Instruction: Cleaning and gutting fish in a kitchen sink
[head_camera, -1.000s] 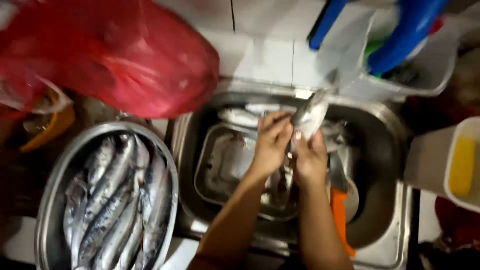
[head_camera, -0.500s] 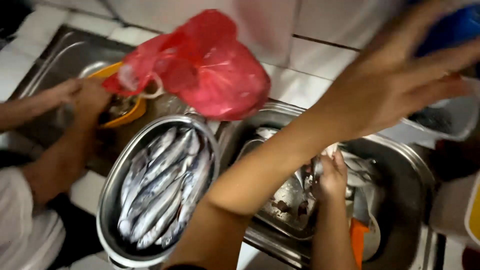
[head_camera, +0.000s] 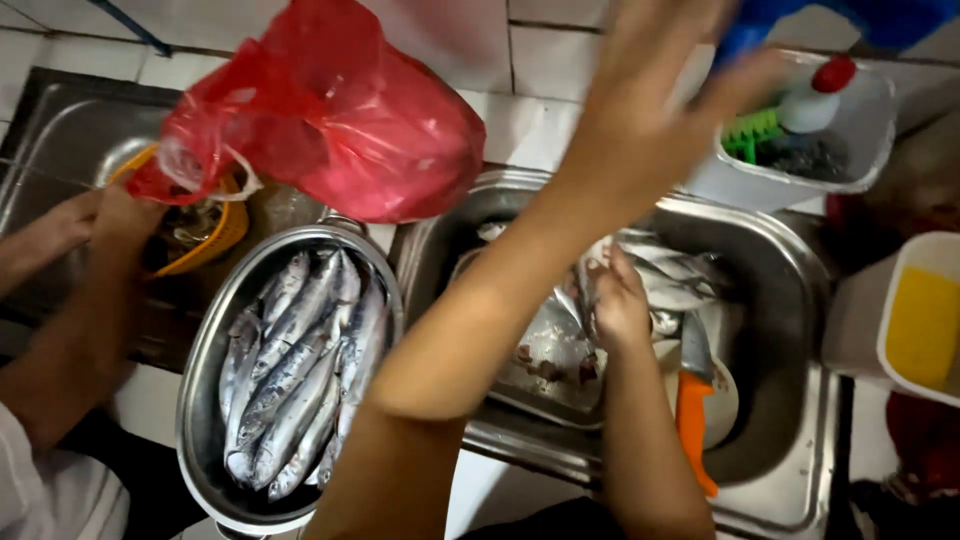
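Head view: left hand (head_camera: 650, 100) raised in the upper centre-right of the frame, fingers spread and gripping nothing, blurred, just beside a blue plastic object (head_camera: 850, 20) at the top right edge; right hand (head_camera: 620, 305) low in the stainless steel sink basin (head_camera: 790, 330), centre-right, curled around a small silvery fish (head_camera: 585, 290) above a metal tray (head_camera: 545, 355). More silvery fish (head_camera: 670, 280) lie in the basin behind it, an orange-handled knife (head_camera: 692, 400) just right of that wrist. Lower left: oval steel pot of whole fish (head_camera: 290, 370); red plastic bag (head_camera: 330, 110) above it; another person's hand (head_camera: 125, 215) at an orange basket (head_camera: 220, 235), far left.
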